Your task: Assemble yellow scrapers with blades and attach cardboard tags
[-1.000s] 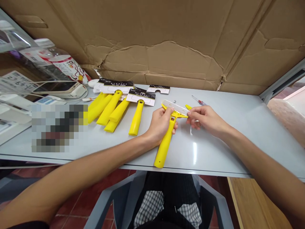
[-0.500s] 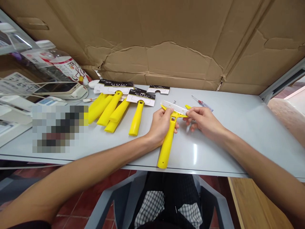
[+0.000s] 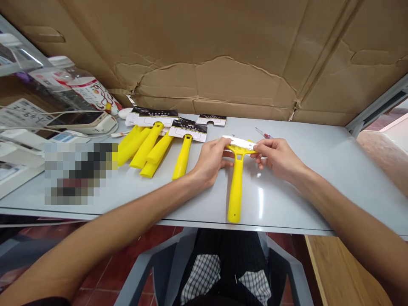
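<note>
Swung straighter than before, the yellow plastic scraper point(image 3: 236, 191) lay with its handle toward the person, the left hand point(image 3: 210, 161) and right hand point(image 3: 276, 158) pinching opposite ends of its metal blade point(image 3: 239, 143).

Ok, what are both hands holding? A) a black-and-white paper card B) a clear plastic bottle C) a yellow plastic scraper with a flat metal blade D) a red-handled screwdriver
C: the left hand and right hand both grip the head of the yellow plastic scraper.
</note>
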A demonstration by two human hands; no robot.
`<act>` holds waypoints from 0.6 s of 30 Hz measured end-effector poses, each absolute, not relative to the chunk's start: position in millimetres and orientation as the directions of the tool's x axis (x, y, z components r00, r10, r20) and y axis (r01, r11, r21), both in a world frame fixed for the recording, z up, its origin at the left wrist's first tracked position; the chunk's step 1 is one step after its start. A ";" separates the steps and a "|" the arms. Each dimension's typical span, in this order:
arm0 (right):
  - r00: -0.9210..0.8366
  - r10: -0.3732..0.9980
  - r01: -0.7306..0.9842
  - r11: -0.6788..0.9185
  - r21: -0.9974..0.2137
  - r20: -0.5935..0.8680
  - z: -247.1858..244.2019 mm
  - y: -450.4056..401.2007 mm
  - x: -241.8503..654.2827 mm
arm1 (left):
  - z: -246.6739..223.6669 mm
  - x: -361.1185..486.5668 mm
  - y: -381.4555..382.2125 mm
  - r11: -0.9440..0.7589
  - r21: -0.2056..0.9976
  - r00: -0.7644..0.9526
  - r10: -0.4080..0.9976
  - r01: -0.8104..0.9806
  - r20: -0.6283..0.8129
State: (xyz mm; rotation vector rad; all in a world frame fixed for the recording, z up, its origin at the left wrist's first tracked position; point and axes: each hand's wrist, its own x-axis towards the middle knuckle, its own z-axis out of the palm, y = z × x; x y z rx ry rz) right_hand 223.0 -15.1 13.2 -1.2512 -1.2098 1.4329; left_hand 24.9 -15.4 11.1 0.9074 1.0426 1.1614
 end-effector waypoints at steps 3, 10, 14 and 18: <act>-0.127 0.977 0.036 -0.165 -0.986 -0.168 13.4 -8.6 233.1 | 13.7 18.7 -7.2 0.155 0.959 0.042 0.988 -0.238 -0.150; -0.117 0.979 0.064 -0.162 -0.985 -0.169 13.5 -3.0 244.1 | 17.6 11.8 4.5 0.156 0.980 0.126 0.982 -0.126 -0.140; -0.112 0.979 0.050 -0.164 -0.985 -0.169 15.6 -5.3 242.6 | 18.6 11.2 5.6 0.171 0.980 0.130 0.979 -0.107 -0.156; -0.106 0.983 0.063 -0.143 -0.988 -0.150 14.3 -5.4 242.8 | 18.1 10.6 6.2 0.143 0.984 0.125 0.984 -0.105 -0.130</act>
